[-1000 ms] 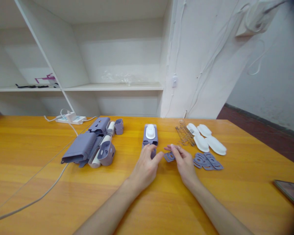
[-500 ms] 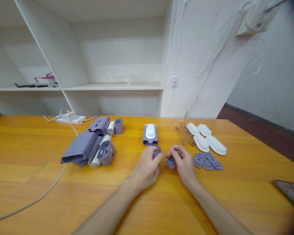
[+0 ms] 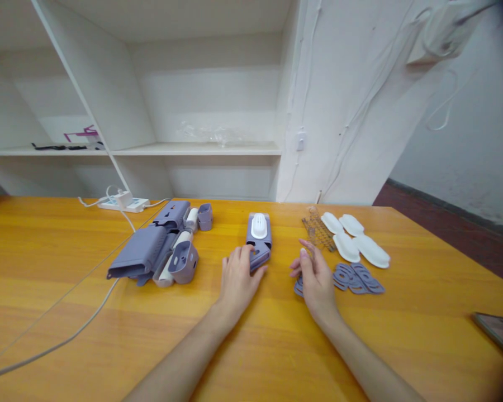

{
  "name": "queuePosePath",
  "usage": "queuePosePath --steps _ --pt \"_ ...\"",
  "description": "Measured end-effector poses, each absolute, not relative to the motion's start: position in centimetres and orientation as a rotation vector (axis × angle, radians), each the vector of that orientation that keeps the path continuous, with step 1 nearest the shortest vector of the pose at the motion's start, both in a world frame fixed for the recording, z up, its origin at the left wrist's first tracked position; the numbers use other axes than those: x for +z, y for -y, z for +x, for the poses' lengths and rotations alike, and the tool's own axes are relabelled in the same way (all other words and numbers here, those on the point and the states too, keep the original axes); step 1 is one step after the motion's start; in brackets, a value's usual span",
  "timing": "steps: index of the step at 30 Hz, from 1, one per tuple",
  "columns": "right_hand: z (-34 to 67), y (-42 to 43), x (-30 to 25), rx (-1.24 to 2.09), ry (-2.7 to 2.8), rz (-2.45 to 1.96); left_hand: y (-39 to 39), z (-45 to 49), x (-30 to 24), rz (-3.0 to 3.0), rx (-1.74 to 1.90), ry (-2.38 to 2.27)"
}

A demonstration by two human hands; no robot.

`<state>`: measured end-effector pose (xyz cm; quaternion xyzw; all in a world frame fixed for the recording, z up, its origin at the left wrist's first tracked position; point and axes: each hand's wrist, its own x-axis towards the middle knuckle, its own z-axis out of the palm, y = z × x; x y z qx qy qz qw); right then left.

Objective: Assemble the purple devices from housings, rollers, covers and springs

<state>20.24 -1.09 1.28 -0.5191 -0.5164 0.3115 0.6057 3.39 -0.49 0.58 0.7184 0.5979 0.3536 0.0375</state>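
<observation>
My left hand (image 3: 240,279) grips a small purple-grey plastic housing (image 3: 260,257) low over the table, thumb on the near side and fingers on the left. Just beyond it lies a purple-grey case (image 3: 266,230) with a white oval slotted cap (image 3: 259,225) on top. My right hand (image 3: 316,285) is a short way to the right, thumb close to the index finger and the other fingers curled. Whatever its fingertips hold is too small to make out. Partly hidden beneath that hand is a flat purple-grey slotted plate (image 3: 298,287).
To the right lie more slotted plates (image 3: 356,278), several white oval caps (image 3: 372,250) and a heap of thin metal springs (image 3: 318,230). Purple-grey housings (image 3: 136,250) and white cylinders are grouped on the left. A power strip (image 3: 123,204), cables and a phone (image 3: 497,332) are also on the table.
My left hand has shifted slightly left, and the housing in it has turned, showing more of its surface. My right hand's fingers have loosened and lifted off the slotted plate.
</observation>
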Motion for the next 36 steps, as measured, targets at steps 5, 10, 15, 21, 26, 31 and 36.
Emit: queuePosePath --steps 5,10,15,21,26,31,36 --pt "20.4 0.8 0.7 0.582 1.272 -1.236 0.5 3.3 0.5 2.188 1.105 -1.771" --pt "20.6 0.7 0.4 0.45 1.336 -1.248 0.6 3.4 1.4 2.0 1.427 -1.497" --pt "20.8 0.5 0.3 0.24 1.548 -1.344 0.4 3.6 1.6 1.688 1.495 -1.262" --pt "20.0 1.4 0.9 -0.053 1.857 -1.509 -0.3 3.5 1.1 0.924 1.309 -0.852" --pt "19.1 2.2 1.8 -0.208 2.009 -1.501 -0.4 3.4 1.7 0.748 1.223 -0.782" --pt "19.2 2.2 1.8 -0.24 2.057 -1.478 0.2 3.6 2.0 0.951 1.133 -0.821" --pt "19.5 2.1 1.4 -0.272 1.991 -1.378 0.3 3.6 2.0 0.939 1.109 -0.821"
